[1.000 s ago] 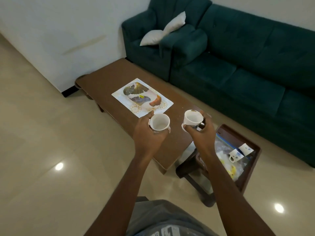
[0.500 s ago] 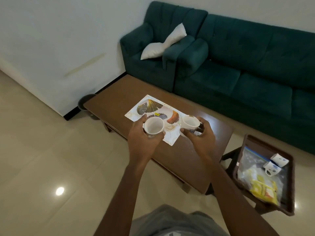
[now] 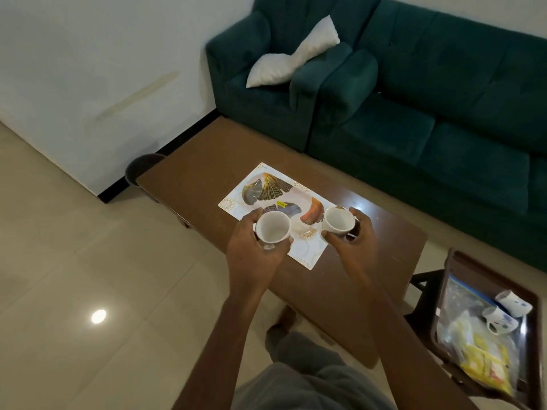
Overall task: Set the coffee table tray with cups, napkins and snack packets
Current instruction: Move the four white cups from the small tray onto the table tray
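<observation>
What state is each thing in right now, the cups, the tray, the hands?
Left hand: grip closed on left cup, upright, empty.
Right hand: grip closed on right cup, upright, empty.
Leaf-patterned tray: flat on coffee table, nothing set down.
Two spare cups: on their sides.

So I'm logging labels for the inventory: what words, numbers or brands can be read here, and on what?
Yellow sticker on the leaf-print tray: dark print, too small and blurred to read.
Yellow snack packets on the side tray: no print legible.
Cup in the left hand, cup in the right hand: no text visible.
Nothing can be quoted.
</observation>
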